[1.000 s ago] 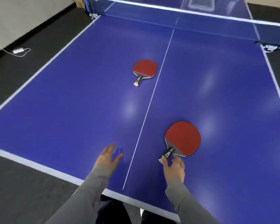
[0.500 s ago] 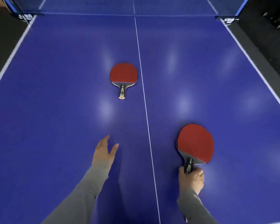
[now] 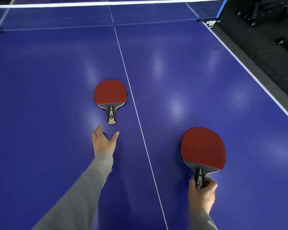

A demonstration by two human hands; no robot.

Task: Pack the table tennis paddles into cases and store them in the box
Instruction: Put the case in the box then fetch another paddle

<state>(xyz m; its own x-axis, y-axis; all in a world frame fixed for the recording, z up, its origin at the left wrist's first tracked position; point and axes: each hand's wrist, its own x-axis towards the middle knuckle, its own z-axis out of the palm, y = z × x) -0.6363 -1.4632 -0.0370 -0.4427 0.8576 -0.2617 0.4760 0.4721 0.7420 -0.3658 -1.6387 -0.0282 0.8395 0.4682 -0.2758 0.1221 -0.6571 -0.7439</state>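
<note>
Two red-faced paddles are in the head view on the blue table (image 3: 40, 97). The far paddle (image 3: 110, 95) lies flat just left of the white centre line, handle pointing toward me. My left hand (image 3: 104, 141) hovers open a short way below that handle, fingers and thumb spread, not touching it. The near paddle (image 3: 203, 148) is at the right, red face up, and my right hand (image 3: 201, 193) grips its black handle. No case or box is in view.
The net (image 3: 90, 15) spans the far end of the table. The table's right edge (image 3: 249, 75) runs diagonally, with dark floor and black wheeled gear (image 3: 264, 12) beyond it.
My left hand has reached forward toward the far paddle's handle. My right hand has closed round the near paddle's handle and keeps hold. The view has moved closer over the table.
</note>
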